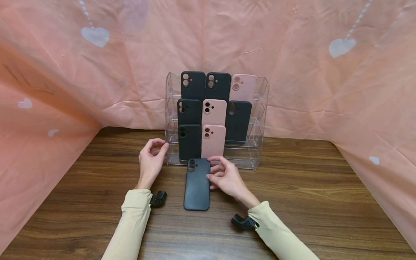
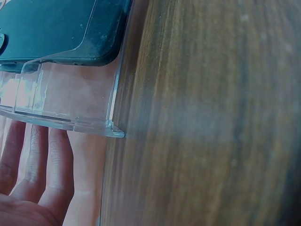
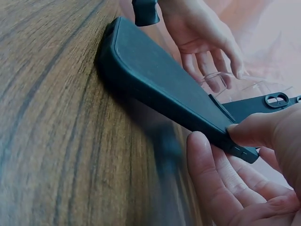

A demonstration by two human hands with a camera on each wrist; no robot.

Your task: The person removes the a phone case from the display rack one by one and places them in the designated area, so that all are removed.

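Note:
My right hand point(image 1: 229, 178) pinches a black phone case point(image 1: 197, 186) by its upper right edge, thumb on the back and fingers beneath. The case leans with its camera end raised and its lower end at the tabletop, in front of a clear tiered display rack point(image 1: 242, 153). In the right wrist view the thumb and fingers grip the case's side point(image 3: 164, 89) near its buttons. At the rack's left side is my left hand point(image 1: 151, 159); in the left wrist view its fairly straight fingers point(image 2: 57, 165) meet the outer side panel, and its thumb is out of that view.
Several black and pink cases stand in the rack's tiers, among them a black case point(image 1: 190, 142) and a pink case point(image 1: 213, 141) in the lowest row. A wooden table point(image 1: 312, 202) lies underneath, with pink cloth point(image 1: 292, 72) hanging behind and on both sides.

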